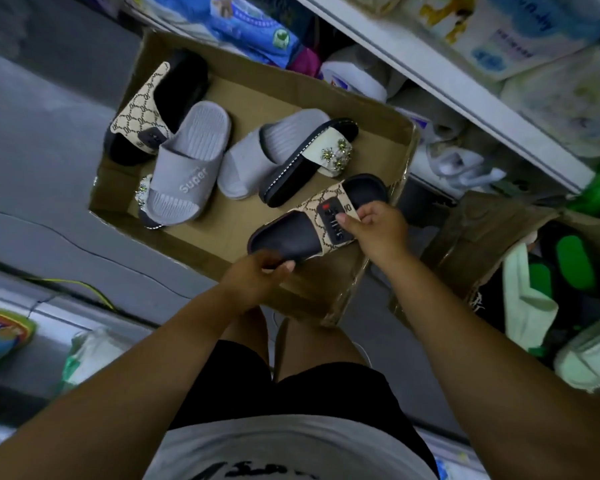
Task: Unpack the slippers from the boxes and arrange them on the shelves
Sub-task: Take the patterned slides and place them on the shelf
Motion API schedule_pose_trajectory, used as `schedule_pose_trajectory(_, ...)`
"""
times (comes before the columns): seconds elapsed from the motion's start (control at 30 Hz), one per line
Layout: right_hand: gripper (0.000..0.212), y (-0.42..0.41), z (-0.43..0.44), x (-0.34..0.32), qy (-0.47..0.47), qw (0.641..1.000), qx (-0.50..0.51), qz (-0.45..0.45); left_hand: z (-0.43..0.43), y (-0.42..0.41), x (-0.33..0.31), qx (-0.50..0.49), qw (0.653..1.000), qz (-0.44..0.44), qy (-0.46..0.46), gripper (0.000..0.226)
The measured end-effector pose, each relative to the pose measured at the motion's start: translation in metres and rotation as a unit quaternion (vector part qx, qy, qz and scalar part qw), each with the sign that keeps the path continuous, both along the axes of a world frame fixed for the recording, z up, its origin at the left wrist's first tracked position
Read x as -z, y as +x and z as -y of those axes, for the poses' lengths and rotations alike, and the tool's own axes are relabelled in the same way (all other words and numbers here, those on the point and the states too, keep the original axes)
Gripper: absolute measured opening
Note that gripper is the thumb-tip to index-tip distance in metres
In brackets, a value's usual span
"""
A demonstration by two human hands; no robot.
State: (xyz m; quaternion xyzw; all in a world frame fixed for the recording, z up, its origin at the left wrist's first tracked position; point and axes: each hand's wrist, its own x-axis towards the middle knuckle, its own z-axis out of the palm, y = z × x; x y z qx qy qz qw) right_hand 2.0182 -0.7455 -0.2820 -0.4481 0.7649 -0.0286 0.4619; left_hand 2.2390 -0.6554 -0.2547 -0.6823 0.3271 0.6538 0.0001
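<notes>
Left hand (pixel 253 275) pinches the heel of the patterned slipper (pixel 284 237), and right hand (pixel 381 233) holds its strap, at five o'clock in the box (pixel 274 98). Lift it level, then collect its mate (pixel 142 109) at ten o'clock so the pair shelves together.

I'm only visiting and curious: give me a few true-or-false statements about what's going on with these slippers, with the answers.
1. The person holds a beige patterned slipper. True.
2. The cardboard box contains just one slipper. False: several lie in it.
3. One grey slipper reads "Super" on its strap. True.
4. The jewelled slipper is being held. False: it lies in the box, untouched.
</notes>
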Motion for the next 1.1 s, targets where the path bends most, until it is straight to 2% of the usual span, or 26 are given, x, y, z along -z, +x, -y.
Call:
schedule_pose_trajectory(0.1, 0.032, 0.002, -0.008, 0.019, 0.021, 0.998, -0.033, -0.043, -0.023, 0.004, 0.020, -0.018, 0.998, 0.032, 0.051, 0.035)
schedule_pose_trajectory(0.23, 0.036, -0.011, -0.017, 0.048, 0.045, 0.996, -0.038, -0.064, -0.044, 0.025, 0.057, -0.099, 0.980, 0.159, 0.063, 0.045)
schedule_pose_trajectory(0.37, 0.031, -0.024, -0.021, 0.071, 0.064, 0.996, -0.033, -0.047, -0.040, 0.044, 0.089, -0.211, 0.922, 0.285, 0.157, 0.089)
schedule_pose_trajectory(0.43, 0.030, -0.027, -0.024, 0.079, 0.055, 0.997, -0.034, -0.049, -0.042, 0.055, 0.104, -0.271, 0.878, 0.335, 0.208, 0.091)
schedule_pose_trajectory(0.5, 0.028, -0.030, -0.028, 0.083, 0.047, 0.997, -0.038, -0.053, -0.047, 0.065, 0.115, -0.333, 0.866, 0.308, 0.210, 0.071)
schedule_pose_trajectory(0.6, 0.027, -0.040, -0.031, 0.083, 0.037, 0.994, -0.071, -0.074, -0.055, 0.060, 0.117, -0.445, 0.850, 0.205, 0.191, 0.046)
schedule_pose_trajectory(0.7, 0.033, -0.053, -0.033, 0.080, 0.043, 0.992, -0.078, -0.091, -0.061, 0.047, 0.112, -0.469, 0.848, 0.163, 0.186, 0.040)
schedule_pose_trajectory(0.83, 0.037, -0.074, -0.034, 0.076, 0.075, 0.988, -0.058, -0.122, -0.066, 0.023, 0.100, -0.507, 0.826, 0.100, 0.225, 0.021)
schedule_pose_trajectory(1.0, 0.037, -0.083, -0.035, 0.065, 0.070, 0.989, -0.046, -0.121, -0.068, 0.009, 0.098, -0.512, 0.825, 0.069, 0.229, 0.024)
schedule_pose_trajectory(1.1, 0.032, -0.071, -0.047, 0.053, 0.082, 0.994, -0.007, -0.065, -0.066, 0.008, 0.091, -0.515, 0.826, 0.063, 0.222, 0.024)
